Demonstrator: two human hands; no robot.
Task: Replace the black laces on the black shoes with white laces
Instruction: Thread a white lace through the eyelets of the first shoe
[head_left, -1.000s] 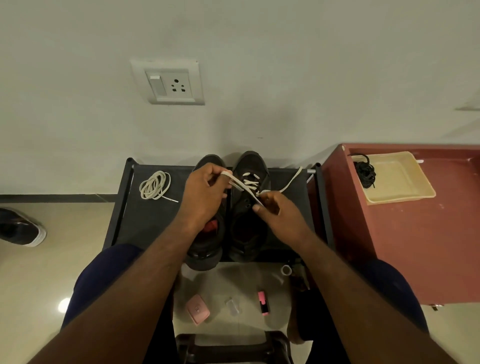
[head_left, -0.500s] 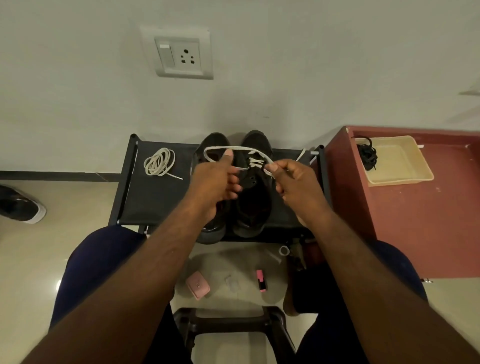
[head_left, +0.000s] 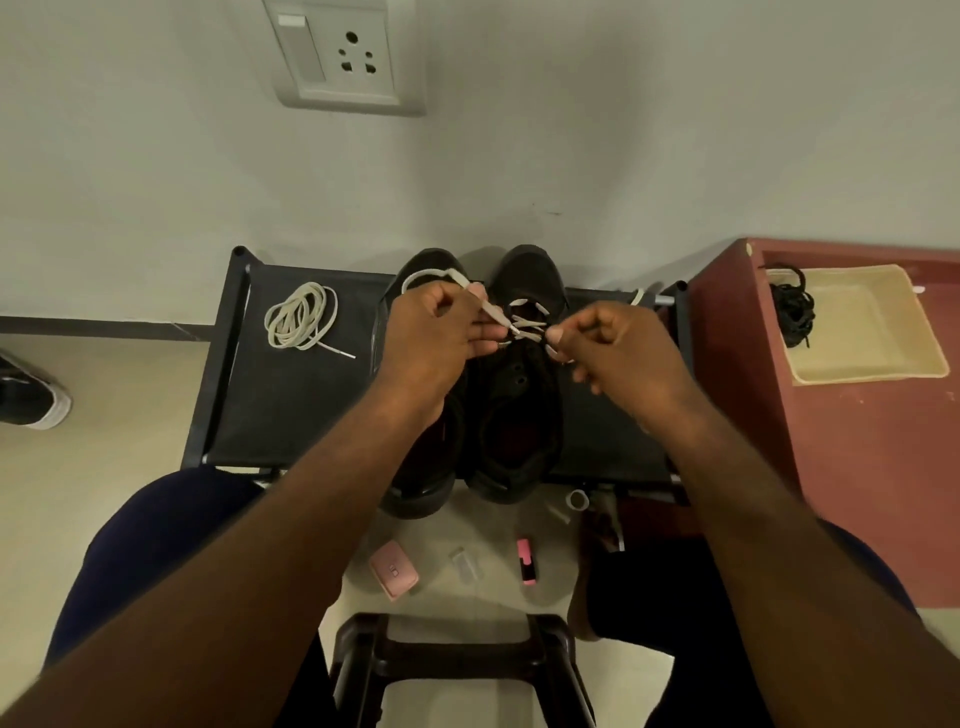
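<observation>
Two black shoes (head_left: 524, 415) stand side by side on the black desk (head_left: 291, 405), toes toward the far wall. The left hand (head_left: 431, 338) pinches a white lace (head_left: 491, 312) with curled fingers (head_left: 475, 332). The lace is threaded through the right shoe's far eyelets. The right hand (head_left: 618, 353) pinches the lace just right of them. A spare white lace (head_left: 301, 322) lies coiled at the far left. Black laces (head_left: 789, 312) sit in the tray (head_left: 872, 332) on the right.
</observation>
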